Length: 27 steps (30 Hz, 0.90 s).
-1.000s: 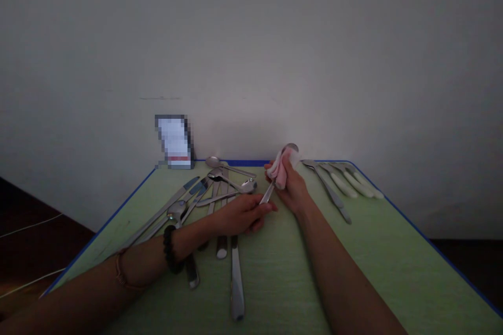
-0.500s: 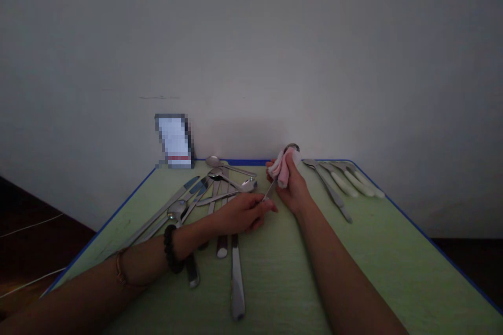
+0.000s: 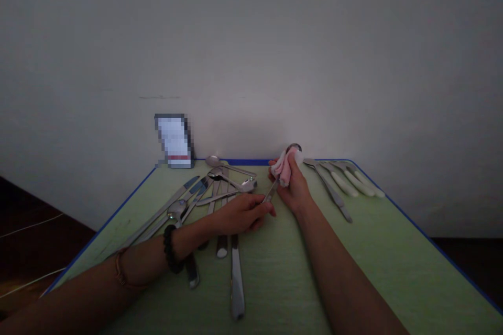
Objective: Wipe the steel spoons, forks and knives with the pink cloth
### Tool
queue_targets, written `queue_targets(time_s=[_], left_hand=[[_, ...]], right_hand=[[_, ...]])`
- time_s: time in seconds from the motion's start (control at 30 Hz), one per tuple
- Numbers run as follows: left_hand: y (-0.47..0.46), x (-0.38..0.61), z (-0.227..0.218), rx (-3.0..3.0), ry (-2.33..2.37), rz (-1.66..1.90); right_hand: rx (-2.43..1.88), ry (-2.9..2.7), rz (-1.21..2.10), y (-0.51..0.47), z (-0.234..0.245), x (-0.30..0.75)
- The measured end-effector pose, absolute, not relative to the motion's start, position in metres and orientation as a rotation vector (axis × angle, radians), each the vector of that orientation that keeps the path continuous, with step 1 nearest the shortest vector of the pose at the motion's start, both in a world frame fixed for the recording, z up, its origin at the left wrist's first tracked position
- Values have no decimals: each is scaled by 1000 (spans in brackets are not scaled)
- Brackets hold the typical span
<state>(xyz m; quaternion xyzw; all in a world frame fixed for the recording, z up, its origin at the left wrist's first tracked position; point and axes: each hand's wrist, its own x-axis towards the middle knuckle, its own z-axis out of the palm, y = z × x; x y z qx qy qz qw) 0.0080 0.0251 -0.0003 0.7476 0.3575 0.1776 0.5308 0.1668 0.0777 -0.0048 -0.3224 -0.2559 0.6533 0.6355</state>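
My left hand [image 3: 245, 213] is closed on the handle of a metal spoon [image 3: 269, 192], which slants up and to the right. My right hand [image 3: 296, 188] grips a pink and white cloth [image 3: 283, 167] folded around the spoon's upper part. Beyond the cloth, the rounded bowl end shows, partly covered. Under and beside my left hand lies a loose pile of cutlery, with table knives [image 3: 173, 204] and spoons [image 3: 177, 209] crossing each other; my forearm hides part of it.
To the right lie a plain metal fork [image 3: 330, 191] and several pieces with pale handles [image 3: 343, 184]. A phone with a blurred screen [image 3: 173, 138] leans against the wall at the back left. The green tabletop [image 3: 283, 282] has a blue edge.
The cloth and my right hand have shifted slightly to the right along the spoon. The fingers of my left hand have moved a little; the cutlery lies as before.
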Motion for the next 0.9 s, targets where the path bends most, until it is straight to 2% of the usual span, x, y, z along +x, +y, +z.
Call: queue_targets(time_s=[0.6, 0.9], left_hand=[[27, 13, -4, 1671, 915, 581], [26, 13, 1, 1665, 948, 558]], right_hand=[[-797, -1150, 1686, 64, -7, 166], [-805, -975, 1647, 66, -5, 163]])
